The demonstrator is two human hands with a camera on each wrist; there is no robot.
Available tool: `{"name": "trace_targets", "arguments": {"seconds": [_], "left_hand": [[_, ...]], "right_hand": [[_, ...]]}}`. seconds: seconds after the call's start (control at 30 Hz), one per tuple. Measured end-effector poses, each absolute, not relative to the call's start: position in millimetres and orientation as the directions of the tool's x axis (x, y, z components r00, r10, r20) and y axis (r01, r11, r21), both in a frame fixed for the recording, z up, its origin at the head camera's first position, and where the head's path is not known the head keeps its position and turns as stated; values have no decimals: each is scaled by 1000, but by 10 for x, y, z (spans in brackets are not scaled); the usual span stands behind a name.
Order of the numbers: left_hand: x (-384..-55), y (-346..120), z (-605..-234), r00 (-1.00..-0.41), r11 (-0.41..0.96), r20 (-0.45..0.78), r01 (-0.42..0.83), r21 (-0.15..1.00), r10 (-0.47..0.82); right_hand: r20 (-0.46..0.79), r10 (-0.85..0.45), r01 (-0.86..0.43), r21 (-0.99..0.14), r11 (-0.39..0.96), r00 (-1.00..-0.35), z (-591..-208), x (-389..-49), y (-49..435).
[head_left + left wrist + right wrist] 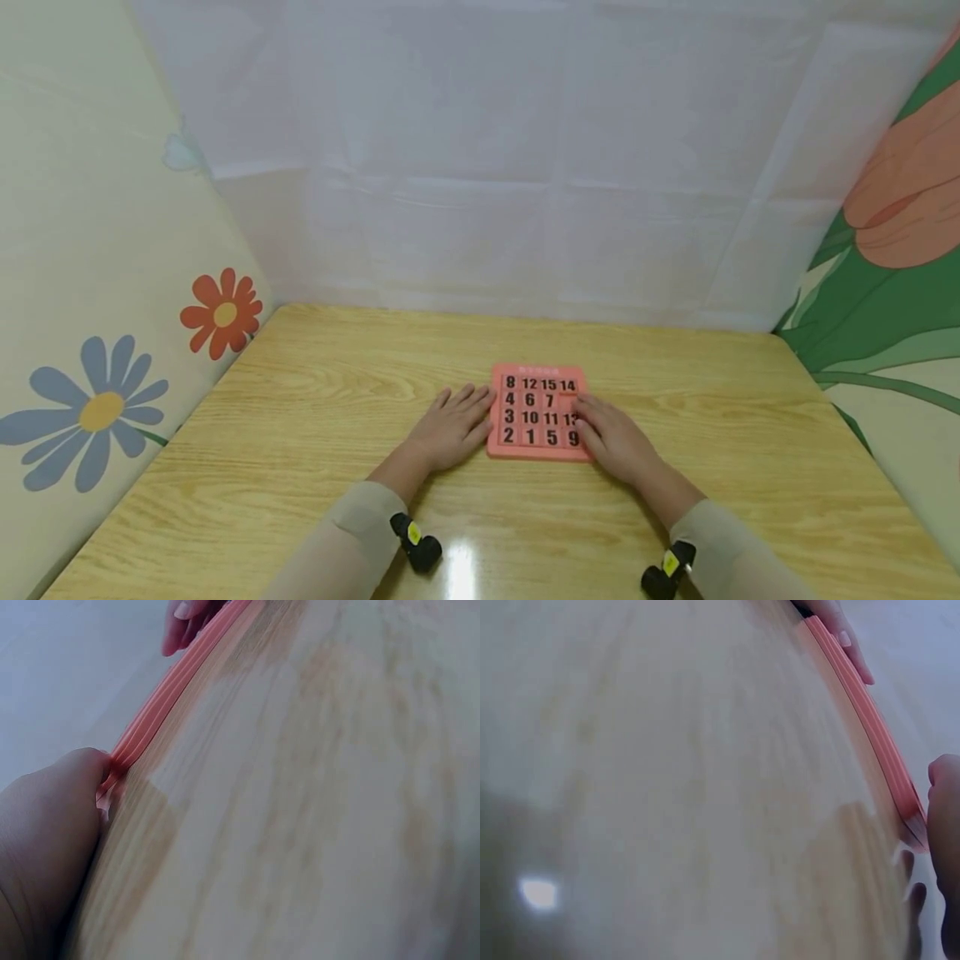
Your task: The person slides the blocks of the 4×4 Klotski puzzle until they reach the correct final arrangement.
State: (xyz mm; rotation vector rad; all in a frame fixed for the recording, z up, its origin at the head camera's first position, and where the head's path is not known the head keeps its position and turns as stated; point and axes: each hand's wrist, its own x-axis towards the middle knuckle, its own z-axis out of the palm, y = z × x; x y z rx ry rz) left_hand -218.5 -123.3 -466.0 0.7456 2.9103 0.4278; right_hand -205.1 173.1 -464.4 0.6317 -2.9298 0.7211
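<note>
A pink number slide puzzle [538, 411] lies flat on the wooden table, its black-numbered tiles facing up. At the right end of its second row, beside the 7 tile, is a gap. My left hand [452, 427] rests along the puzzle's left edge, fingers extended, thumb at the frame. In the left wrist view, that thumb meets the near corner of the pink frame [172, 690]. My right hand [617, 435] lies over the right edge, its relaxed fingers covering part of the 13 and 9 tiles near the gap. The right wrist view shows the frame's ridged side [866, 712].
The wood-grained table [337, 367] spreads around the puzzle. A white cloth [465, 167] hangs behind it, and flower-printed panels [45, 250] stand at both sides. Each sleeve has a black wrist device [415, 542] strapped near the cuff.
</note>
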Motion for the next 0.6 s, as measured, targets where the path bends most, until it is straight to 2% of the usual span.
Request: {"name": "trace_targets", "arguments": {"seconds": [0.6], "left_hand": [[-2194,-1252,-4685,-873,850,-37,463,251,487]], "right_hand": [[79,-377,-376,-402,835,-923,-4604,-2332,1619]]}}
